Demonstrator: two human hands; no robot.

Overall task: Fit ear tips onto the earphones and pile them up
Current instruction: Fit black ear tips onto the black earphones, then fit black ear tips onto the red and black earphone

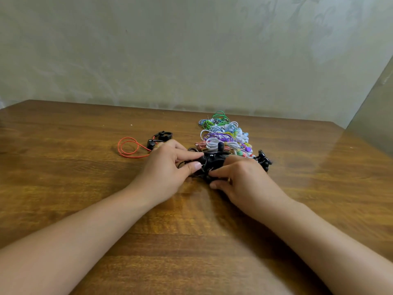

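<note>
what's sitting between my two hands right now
In the head view, a tangle of black earphones lies between the left hand and right hand; both hands' fingers pinch it.

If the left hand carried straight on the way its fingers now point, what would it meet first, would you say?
The left hand points rightward at the black earphone bundle it already pinches; just beyond are the right hand's fingers. Depth there is hard to judge.

The brown wooden tabletop (85,167) shines glossy and smooth; the bundle of black plastic earphones (214,159) looks matt, its red rubbery cable (127,147) smooth.
</note>
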